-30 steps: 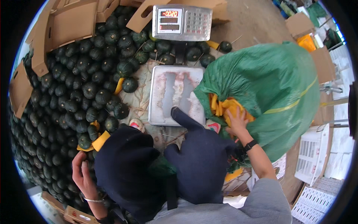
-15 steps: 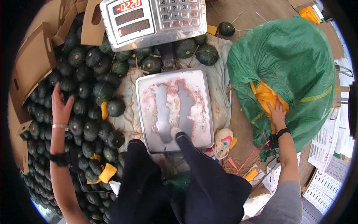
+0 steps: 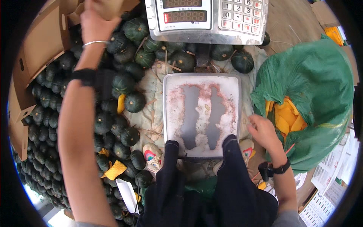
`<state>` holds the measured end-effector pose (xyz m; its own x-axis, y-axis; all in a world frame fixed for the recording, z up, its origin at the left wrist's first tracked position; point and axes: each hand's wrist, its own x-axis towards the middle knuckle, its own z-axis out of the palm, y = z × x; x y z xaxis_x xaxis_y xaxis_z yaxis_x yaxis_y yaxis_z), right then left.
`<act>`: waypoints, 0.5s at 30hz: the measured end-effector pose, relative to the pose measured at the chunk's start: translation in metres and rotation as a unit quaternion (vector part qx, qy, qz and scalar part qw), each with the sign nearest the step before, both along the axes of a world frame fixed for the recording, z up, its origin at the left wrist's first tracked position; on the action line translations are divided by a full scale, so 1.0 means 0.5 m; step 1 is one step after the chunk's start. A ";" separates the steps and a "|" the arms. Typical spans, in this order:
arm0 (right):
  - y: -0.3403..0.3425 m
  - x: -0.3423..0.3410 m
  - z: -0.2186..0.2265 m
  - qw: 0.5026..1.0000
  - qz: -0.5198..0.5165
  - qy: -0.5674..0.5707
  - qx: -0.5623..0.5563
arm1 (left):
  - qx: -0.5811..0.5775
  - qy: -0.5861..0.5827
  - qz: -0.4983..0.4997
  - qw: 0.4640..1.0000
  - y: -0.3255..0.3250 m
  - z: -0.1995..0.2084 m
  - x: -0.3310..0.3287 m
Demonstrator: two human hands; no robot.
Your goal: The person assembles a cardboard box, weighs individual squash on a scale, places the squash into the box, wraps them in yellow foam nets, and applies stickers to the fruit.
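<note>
My left hand (image 3: 97,23), blurred by motion, reaches to the far left. Its thumb and fingers are around the edge of a brown cardboard box (image 3: 110,8); the fingertips run out of view. Beneath that arm lies a big heap of dark green squashes (image 3: 104,123). My right hand (image 3: 263,131) hovers between the scale's platform (image 3: 169,113) and a green woven sack (image 3: 325,68). Its fingers are curled, with nothing visible in them. Inside the sack's mouth is a bunch of yellow foam nets (image 3: 289,117).
The scale's display and keypad (image 3: 207,19) stand behind the platform, with several squashes around its post. More cardboard (image 3: 41,45) edges the heap at left. A loose yellow net (image 3: 115,170) and a white paper (image 3: 127,195) lie on the squashes. Printed sheets (image 3: 324,204) are at lower right.
My left hand has moved from above the squashes, up and away to the cardboard, which has shifted. My right hand has come out of the sack toward the scale. The view has swung left.
</note>
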<state>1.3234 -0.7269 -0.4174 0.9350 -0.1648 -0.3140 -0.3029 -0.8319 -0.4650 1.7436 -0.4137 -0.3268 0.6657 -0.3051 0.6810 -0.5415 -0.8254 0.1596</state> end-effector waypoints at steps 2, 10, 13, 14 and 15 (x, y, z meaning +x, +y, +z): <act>0.000 0.034 -0.020 0.998 -0.014 -0.038 0.051 | 0.003 -0.073 -0.065 0.995 0.097 0.048 0.011; -0.122 0.314 -0.214 0.969 -0.084 -0.226 -0.061 | -0.367 0.302 -0.002 0.880 0.498 0.119 -0.415; -0.131 0.368 -0.241 0.975 -0.166 -0.043 -0.141 | -0.635 0.398 0.124 0.651 0.580 0.018 -0.654; -0.128 0.378 -0.229 0.973 -0.177 -0.054 -0.137 | -0.598 0.447 0.137 0.651 0.660 -0.038 -0.726; -0.133 0.375 -0.221 0.970 -0.189 -0.059 -0.141 | -0.626 0.535 0.123 0.554 0.636 -0.060 -0.773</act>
<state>1.5109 -0.7933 -0.5279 0.8182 -0.5659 -0.1012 -0.5688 -0.7713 -0.2858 1.3569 -0.0957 -0.3566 0.8089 0.1505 -0.5683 0.5202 0.2671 0.8112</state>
